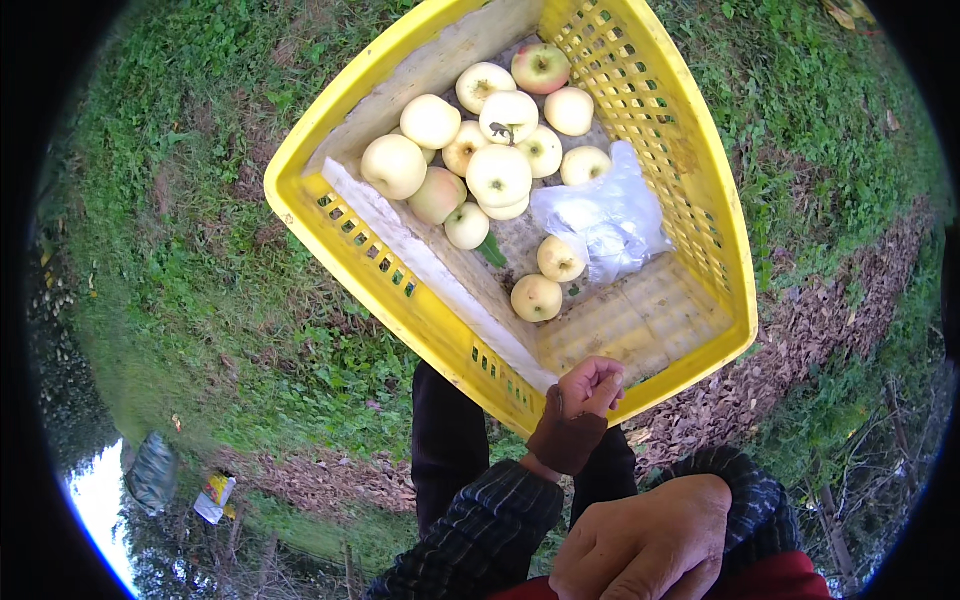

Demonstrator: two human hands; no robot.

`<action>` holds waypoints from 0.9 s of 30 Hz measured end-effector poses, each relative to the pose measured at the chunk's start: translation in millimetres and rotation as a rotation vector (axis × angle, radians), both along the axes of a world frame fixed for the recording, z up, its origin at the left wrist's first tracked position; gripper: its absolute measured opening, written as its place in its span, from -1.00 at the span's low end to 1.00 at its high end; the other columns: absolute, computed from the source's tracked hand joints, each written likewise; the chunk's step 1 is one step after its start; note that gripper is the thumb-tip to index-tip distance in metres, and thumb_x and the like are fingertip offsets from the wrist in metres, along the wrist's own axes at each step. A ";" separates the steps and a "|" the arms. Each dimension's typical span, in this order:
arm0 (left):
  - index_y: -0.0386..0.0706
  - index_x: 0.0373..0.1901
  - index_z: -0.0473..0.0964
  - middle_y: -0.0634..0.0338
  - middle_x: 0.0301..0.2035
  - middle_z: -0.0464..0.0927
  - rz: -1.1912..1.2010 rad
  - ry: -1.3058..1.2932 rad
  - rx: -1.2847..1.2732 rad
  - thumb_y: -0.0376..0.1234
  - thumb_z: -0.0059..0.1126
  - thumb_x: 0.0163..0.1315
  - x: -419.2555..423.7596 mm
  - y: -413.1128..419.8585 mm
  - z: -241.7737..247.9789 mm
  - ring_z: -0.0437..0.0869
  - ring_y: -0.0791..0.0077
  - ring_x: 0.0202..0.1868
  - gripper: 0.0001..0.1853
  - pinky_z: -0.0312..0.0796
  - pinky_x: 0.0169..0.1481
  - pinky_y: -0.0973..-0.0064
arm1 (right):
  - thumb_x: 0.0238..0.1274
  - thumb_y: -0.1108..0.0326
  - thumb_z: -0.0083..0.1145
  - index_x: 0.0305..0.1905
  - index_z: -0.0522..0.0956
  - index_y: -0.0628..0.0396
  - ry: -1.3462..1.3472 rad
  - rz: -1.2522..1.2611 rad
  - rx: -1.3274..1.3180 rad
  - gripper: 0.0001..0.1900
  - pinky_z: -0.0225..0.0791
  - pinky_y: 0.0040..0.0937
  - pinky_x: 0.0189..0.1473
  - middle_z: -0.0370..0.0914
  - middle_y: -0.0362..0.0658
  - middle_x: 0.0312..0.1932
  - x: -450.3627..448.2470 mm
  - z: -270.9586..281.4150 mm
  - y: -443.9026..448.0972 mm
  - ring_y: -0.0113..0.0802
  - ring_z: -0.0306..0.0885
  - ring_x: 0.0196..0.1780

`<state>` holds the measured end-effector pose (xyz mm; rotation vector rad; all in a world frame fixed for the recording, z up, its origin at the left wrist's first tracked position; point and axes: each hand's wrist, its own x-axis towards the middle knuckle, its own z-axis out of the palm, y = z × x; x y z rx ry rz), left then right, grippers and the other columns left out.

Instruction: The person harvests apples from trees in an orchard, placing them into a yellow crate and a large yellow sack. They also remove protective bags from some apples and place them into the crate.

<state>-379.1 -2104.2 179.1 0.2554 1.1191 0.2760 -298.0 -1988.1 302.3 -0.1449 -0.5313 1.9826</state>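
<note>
A yellow plastic crate [739,225] stands before me on the grass, with several pale yellow apples [499,176] grouped toward its far side. One red-blushed apple [540,68] lies at the back, and two smaller apples [536,298] sit nearer to me. A crumpled clear plastic bag [607,217] rests on the crate floor at the right. Over the near rim is my left hand [589,390], its fingers curled and nothing visible in them; a brown band or cuff covers its wrist. My right hand [645,536] is close to my body, its fingertips cut off by the lower frame edge.
A pale liner [435,247] covers the crate's left wall, and a green leaf [492,250] lies by the apples. Dry leaves [832,322] cover a strip of ground to the right. A filled sack [151,472] and a printed bag [215,498] stand at lower left.
</note>
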 end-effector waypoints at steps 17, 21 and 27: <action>-0.35 -0.18 0.47 0.21 -0.44 0.51 0.030 0.020 -0.058 -0.37 -0.01 0.31 -6.0 10.1 9.5 0.49 0.58 -0.36 -0.79 0.36 -0.19 0.61 | 0.09 0.15 0.28 -0.17 0.45 0.21 -2.135 -0.061 -0.643 -0.63 0.39 -0.23 -0.29 0.56 -0.01 -0.47 114.4 -268.6 -74.3 -0.12 0.51 -0.41; -0.35 -0.17 0.46 0.21 -0.43 0.50 0.058 -0.012 -0.094 -0.37 -0.01 0.31 -8.8 10.2 8.3 0.48 0.57 -0.34 -0.79 0.36 -0.17 0.61 | 0.05 0.20 0.27 0.07 0.37 0.09 -2.337 -0.102 -0.442 -0.51 0.42 -0.12 -0.18 0.61 0.04 -0.36 121.5 -290.1 -64.0 0.07 0.57 -0.24; -0.35 -0.18 0.47 0.21 -0.43 0.50 0.079 -0.015 -0.110 -0.37 -0.01 0.30 -11.8 8.8 5.3 0.48 0.57 -0.34 -0.79 0.35 -0.17 0.60 | 0.02 0.32 0.29 -0.43 0.54 0.22 -2.291 -0.163 -0.416 -0.81 0.36 -0.24 -0.35 0.49 -0.01 -0.54 128.0 -292.3 -67.7 -0.12 0.47 -0.45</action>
